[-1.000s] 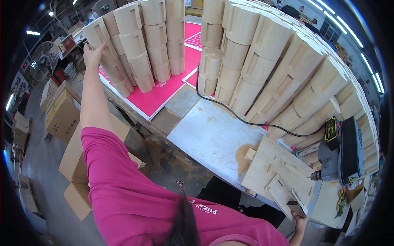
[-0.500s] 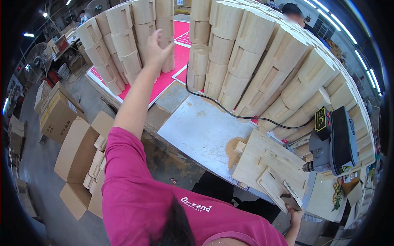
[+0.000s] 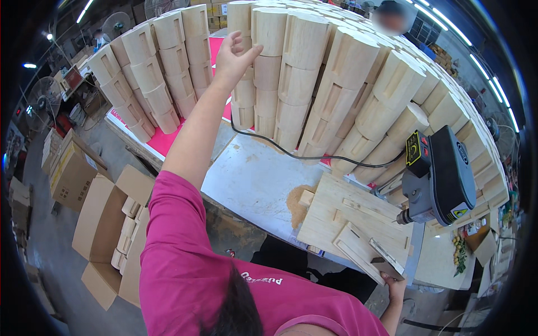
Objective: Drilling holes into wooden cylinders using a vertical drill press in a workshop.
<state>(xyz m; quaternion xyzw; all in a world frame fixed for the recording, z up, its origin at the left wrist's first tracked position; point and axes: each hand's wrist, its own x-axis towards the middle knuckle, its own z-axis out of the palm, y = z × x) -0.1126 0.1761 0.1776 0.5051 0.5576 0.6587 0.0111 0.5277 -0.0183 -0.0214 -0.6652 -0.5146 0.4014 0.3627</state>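
Observation:
My left hand [image 3: 235, 59] is raised at the far side of the bench, its fingers apart and nothing in them. It is in front of tall stacks of pale wooden cylinders [image 3: 297, 56] with slots cut in their sides; whether it touches one I cannot tell. At the bench's near right, my right hand [image 3: 394, 285] has its fingers round the near end of a wooden jig [image 3: 358, 252], beside a dark plate [image 3: 386, 267]. The jig lies on a plywood board [image 3: 325, 213]. Above the board's right side, a drill press [image 3: 437, 179] points its chuck leftward.
Sawdust [image 3: 298, 204] and a small wood block [image 3: 306, 197] lie beside the board on a white sheet [image 3: 241, 176]. A black cable [image 3: 314, 157] crosses behind. An open carton [image 3: 101, 224] of wooden pieces stands at left. Another person [image 3: 389, 19] is beyond the stacks.
My left hand has moved from the gap by the left stacks across to the nearer right-hand stacks. My right hand keeps its hold on the jig. The view has shifted slightly.

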